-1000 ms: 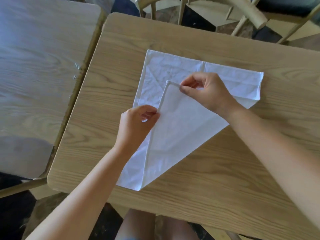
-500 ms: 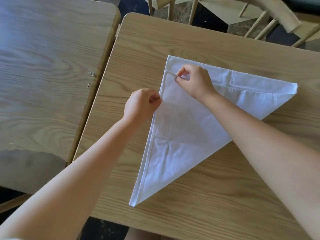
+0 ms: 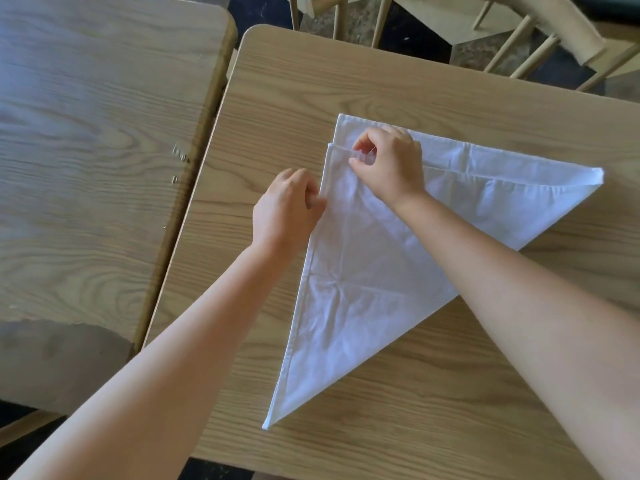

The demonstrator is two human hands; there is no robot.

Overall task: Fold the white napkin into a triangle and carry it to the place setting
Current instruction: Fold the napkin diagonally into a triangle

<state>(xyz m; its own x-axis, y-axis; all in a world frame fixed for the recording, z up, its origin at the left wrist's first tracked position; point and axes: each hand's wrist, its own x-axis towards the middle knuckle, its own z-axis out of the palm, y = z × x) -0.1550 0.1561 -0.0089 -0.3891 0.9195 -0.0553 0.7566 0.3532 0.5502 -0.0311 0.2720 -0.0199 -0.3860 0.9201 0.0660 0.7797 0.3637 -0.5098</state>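
The white napkin (image 3: pixel 367 289) lies on a wooden table (image 3: pixel 433 410), folded diagonally into a rough triangle. Its upper layer's corner sits just short of the lower layer's far-left corner. My right hand (image 3: pixel 389 164) pinches the top layer's hem near that corner. My left hand (image 3: pixel 285 211) pinches the napkin's left edge a little nearer to me. One point of the triangle reaches toward me, another to the far right. No place setting is in view.
A second wooden table (image 3: pixel 97 168) stands to the left, separated by a narrow gap. Wooden chairs (image 3: pixel 540 32) stand behind the far edge of the table.
Both hands drew the napkin's top corner toward the far-left corner, closing the fold into a triangle. The view shifted, so the napkin now sits further right.
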